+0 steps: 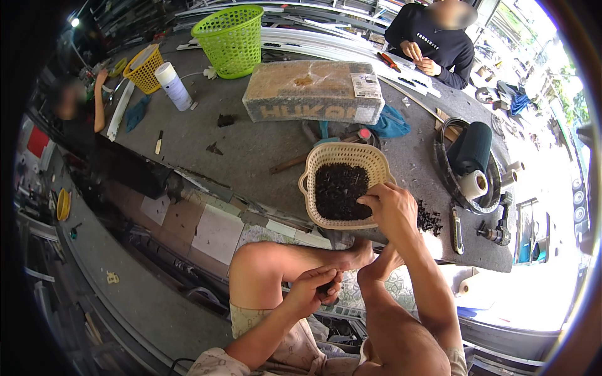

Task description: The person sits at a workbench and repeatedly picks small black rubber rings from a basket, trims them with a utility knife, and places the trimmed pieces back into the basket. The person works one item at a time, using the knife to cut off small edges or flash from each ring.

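Observation:
A cream plastic basket (pixel 380 164) stands at the near edge of the table, part filled with small black pieces (pixel 342 191) whose kind is too small to tell. Over its right rim reaches my right hand (pixel 394 207), thumb and fingers pinched together at the edge of the black pieces; whatever lies between the fingertips is hidden. Lower down, above my lap, my left hand (pixel 310 291) is closed, and something dark shows between its fingers. More small black pieces (pixel 429 218) lie loose on the table just right of my right wrist.
Behind the basket sit a wrapped cardboard box (pixel 313 94), a hammer (pixel 291 164) and a green basket (pixel 229 44). To the right are a utility knife (pixel 457 230), a drill (pixel 498 229) and a black roll (pixel 473 147). One person (pixel 433 44) works across the table, another (pixel 81 106) at far left.

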`<state>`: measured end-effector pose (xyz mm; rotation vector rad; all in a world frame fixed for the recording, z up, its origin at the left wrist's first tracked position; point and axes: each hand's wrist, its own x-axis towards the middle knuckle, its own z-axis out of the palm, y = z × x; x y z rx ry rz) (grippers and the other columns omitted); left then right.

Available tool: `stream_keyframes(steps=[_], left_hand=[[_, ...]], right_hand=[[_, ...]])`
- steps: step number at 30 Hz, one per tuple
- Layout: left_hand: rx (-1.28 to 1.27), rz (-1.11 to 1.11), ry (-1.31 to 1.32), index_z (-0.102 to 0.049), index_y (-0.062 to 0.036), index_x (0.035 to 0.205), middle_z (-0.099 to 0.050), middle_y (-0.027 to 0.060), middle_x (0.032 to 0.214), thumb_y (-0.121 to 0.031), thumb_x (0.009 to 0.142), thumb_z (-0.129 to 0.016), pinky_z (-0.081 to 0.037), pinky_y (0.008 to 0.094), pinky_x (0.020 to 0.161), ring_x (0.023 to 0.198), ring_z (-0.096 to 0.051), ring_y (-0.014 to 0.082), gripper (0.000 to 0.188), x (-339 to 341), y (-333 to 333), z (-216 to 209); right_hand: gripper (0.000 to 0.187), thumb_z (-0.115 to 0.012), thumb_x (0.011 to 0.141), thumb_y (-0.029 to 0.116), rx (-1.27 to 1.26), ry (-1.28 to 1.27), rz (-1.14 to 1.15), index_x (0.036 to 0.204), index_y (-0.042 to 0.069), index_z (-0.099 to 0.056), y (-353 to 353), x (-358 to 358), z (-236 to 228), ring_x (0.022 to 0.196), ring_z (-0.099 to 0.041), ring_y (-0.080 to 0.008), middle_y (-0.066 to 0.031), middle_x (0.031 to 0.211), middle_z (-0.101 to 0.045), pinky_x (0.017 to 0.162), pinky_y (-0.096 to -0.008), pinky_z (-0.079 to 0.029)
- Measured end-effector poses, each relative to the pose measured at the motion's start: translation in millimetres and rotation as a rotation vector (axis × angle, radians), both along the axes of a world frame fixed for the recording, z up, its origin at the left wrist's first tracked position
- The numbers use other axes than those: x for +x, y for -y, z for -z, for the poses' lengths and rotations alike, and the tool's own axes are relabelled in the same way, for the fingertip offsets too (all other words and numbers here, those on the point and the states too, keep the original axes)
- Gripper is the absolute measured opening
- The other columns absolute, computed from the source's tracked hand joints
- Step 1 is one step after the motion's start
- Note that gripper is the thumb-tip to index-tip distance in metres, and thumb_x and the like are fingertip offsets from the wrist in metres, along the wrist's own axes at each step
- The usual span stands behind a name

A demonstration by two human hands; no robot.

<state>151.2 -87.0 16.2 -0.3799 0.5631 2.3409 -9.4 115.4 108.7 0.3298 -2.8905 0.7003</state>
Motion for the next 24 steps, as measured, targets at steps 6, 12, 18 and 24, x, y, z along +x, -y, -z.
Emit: stream_keyframes(steps=[6,12,18,24], left_hand=[[-0.050,-0.127,-0.147,-0.065,-0.0087,0.138,-0.072,0.0085,0.108,-0.017,0.105,-0.067,-0.039,0.0255,0.056,0.069,-0.058,0.0102,0.034,-6,-4,-6],[-0.006,-0.210,-0.185,-0.072,-0.0062,0.127,-0.073,0.0088,0.106,-0.020,0.104,-0.070,-0.036,0.0240,0.052,0.063,-0.050,0.0092,0.027,-13,-7,-4],[-0.111,-0.252,-0.142,-0.070,-0.0032,0.133,-0.072,0.0058,0.098,-0.019,0.104,-0.070,-0.034,0.0211,0.049,0.060,-0.046,0.0060,0.034,-12,-15,-13],[-0.133,-0.299,-0.122,-0.073,-0.0051,0.125,-0.075,0.0062,0.099,-0.016,0.102,-0.072,-0.037,0.0211,0.049,0.061,-0.051,0.0066,0.025,-15,-18,-15]], right_hand=[[0.018,-0.086,0.086,0.013,-0.404,0.205,0.069,0.101,0.004,-0.082,-6,28,-23,0.076,-0.072,-0.0162,-0.0102,0.089,-0.078,0.071,-0.0312,-0.056],[0.015,-0.085,0.086,0.003,-0.738,0.419,-0.054,0.100,0.000,-0.081,-3,71,-19,0.081,-0.071,-0.0071,-0.0052,0.090,-0.080,0.075,-0.0233,-0.057],[0.020,-0.081,0.093,0.011,-0.615,0.444,-0.133,0.110,0.001,-0.079,1,86,-14,0.091,-0.075,-0.0174,-0.0115,0.099,-0.080,0.082,-0.0283,-0.056],[0.017,-0.079,0.093,0.007,-0.579,0.298,-0.146,0.109,0.001,-0.078,4,92,-12,0.091,-0.076,-0.0200,-0.0126,0.100,-0.080,0.082,-0.0297,-0.057]])
